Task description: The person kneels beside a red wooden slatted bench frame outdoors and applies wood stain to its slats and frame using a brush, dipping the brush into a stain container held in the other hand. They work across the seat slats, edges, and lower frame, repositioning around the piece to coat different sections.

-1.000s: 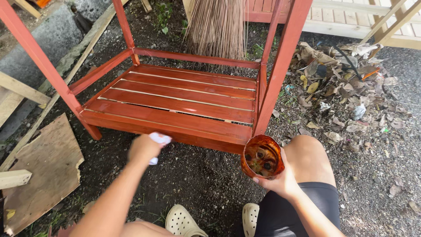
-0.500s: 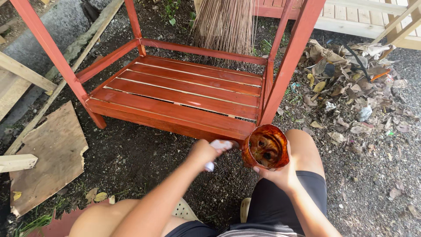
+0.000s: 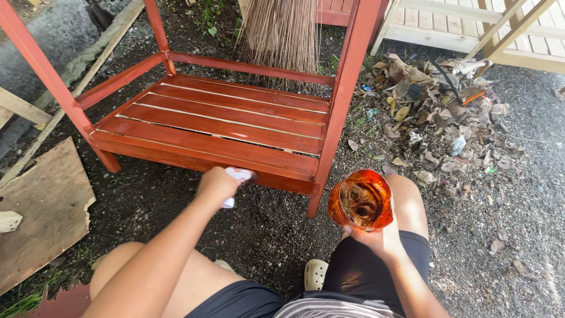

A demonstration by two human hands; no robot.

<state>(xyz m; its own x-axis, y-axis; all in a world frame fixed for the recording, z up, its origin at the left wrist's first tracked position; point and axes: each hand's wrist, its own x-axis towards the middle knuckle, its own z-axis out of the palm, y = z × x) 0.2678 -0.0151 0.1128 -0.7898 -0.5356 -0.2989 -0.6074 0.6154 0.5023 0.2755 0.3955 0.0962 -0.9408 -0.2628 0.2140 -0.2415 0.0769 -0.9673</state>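
You crouch on dark gravel ground (image 3: 259, 229) outdoors, facing a red-stained slatted wooden frame (image 3: 223, 121), with a dry-leaf pile (image 3: 435, 112) to the right. Your right hand (image 3: 376, 238) closes around an orange-stained plastic cup (image 3: 360, 200) holding dark liquid, beside your knee. Your left hand (image 3: 216, 184) is clenched on a white-handled brush (image 3: 236, 179), its tip touching the frame's front rail.
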